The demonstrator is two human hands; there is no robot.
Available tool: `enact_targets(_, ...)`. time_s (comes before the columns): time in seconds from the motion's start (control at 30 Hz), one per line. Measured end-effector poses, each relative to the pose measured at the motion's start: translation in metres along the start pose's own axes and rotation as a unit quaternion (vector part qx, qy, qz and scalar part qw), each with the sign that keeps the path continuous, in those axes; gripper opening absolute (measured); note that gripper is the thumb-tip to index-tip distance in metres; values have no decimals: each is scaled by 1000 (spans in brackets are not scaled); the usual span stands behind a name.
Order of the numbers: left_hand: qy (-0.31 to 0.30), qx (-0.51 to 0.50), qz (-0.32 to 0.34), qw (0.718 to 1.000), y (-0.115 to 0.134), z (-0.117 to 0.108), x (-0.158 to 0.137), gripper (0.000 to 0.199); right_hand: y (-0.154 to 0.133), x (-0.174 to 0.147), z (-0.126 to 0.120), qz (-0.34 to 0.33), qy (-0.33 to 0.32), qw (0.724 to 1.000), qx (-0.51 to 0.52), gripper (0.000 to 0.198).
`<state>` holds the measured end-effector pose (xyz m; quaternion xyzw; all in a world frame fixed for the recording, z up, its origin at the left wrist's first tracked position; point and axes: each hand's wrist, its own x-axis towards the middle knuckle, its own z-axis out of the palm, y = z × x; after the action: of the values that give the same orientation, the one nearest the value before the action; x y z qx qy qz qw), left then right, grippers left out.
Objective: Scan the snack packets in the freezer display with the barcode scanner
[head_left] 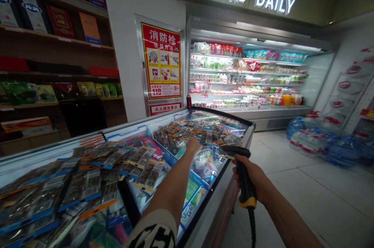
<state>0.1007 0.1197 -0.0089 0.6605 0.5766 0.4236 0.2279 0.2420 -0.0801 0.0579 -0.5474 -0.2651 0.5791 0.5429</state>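
Packets [201, 129] on the freezer lid [128, 158] lie at frame centre right under the outstretched left hand [193, 145], its fingers curled down onto them, while the right hand [251, 178], lower right, grips a scanner [241, 170] aimed up-left at them

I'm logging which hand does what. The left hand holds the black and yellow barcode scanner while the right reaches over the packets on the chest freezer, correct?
Swapped. The head view shows the right hand gripping the barcode scanner, while the left hand reaches over the packets on the chest freezer.
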Motion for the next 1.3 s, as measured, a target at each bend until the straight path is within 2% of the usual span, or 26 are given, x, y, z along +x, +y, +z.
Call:
enact_targets(0.03,-6,25,-17,1000,0,2,1,24,0,0,0,2,2,1000,-3,20)
enact_targets(0.1,-57,78,-66,993,1,-1,3,28,0,-1,2,0,2,1000,-11,20)
enact_targets(0.17,-131,101,-120,979,1,-11,3,26,1,-2,5,-2,-6,1000,-18,20)
enact_targets(0.23,-171,86,-154,969,0,-27,-2,21,3,-5,11,2,-23,999,-22,20)
enact_targets(0.33,-135,-19,-182,974,-6,-54,-17,12,6,-12,26,20,-64,998,-17,21)
enact_targets(0.4,-96,-115,-196,969,-11,-71,-28,14,7,-17,38,33,-90,995,-12,22)
enact_targets(0.47,-54,-220,-197,954,-17,-85,-36,17,9,-22,50,37,-108,993,-18,23)
enact_targets(0.53,-11,-327,-198,924,-23,-95,-41,16,11,-26,61,30,-121,992,-32,24)
enact_targets(0.6,19,-379,-201,903,-27,-103,-44,14,13,-28,70,25,-133,990,-43,24)
enact_targets(0.87,71,-377,-216,898,-36,-119,-52,14,18,-38,87,27,-153,986,-65,25)
enact_targets(0.97,70,-373,-224,898,-45,-119,-51,16,18,-42,92,36,-149,986,-70,25)
enact_targets(1.1,72,-386,-201,897,-54,-116,-48,19,17,-46,98,50,-153,985,-58,24)
enact_targets(1.3,80,-383,-189,901,-54,-116,-49,14,15,-46,97,60,-167,984,-36,23)
